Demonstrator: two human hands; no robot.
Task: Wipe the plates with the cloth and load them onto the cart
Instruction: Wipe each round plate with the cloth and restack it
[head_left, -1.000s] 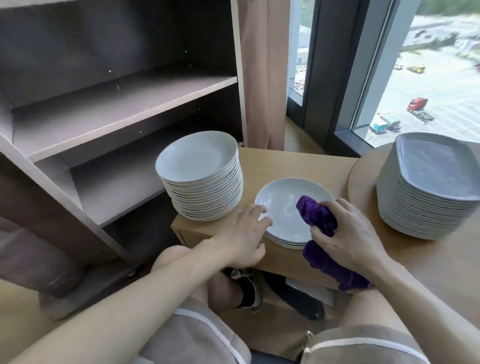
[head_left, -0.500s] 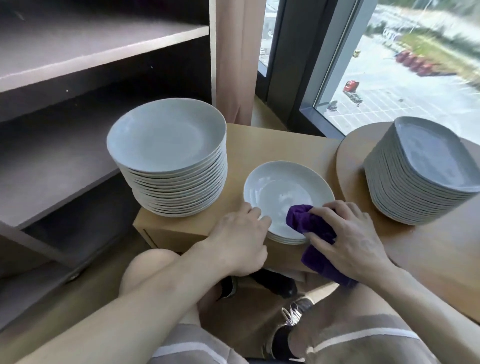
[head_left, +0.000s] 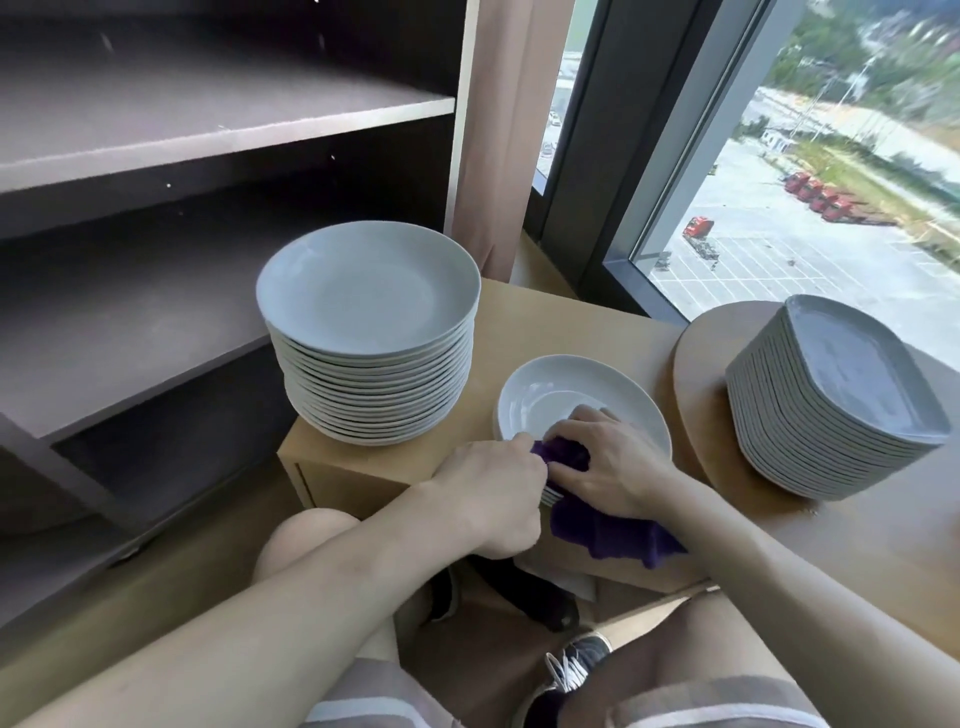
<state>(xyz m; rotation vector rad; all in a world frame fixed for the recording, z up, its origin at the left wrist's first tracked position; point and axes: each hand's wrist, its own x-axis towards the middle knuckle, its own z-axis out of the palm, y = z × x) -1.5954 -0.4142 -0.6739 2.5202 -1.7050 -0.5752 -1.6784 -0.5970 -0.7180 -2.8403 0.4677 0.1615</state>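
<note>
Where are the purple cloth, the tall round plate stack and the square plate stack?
purple cloth (head_left: 613, 532), head view, hanging fold.
tall round plate stack (head_left: 366, 291), head view, top plate's centre.
square plate stack (head_left: 857, 374), head view, top plate's face.

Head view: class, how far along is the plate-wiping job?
Done: no plates show on the dark shelves. In hand: the right hand presses the purple cloth on a white round plate; the left hand holds its rim. Left: the tall white stack and grey squarish stack.

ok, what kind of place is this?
Probably a restaurant or hotel back room: stacks of round plates and square plates, a shelf unit, a window high above a car park.
</note>
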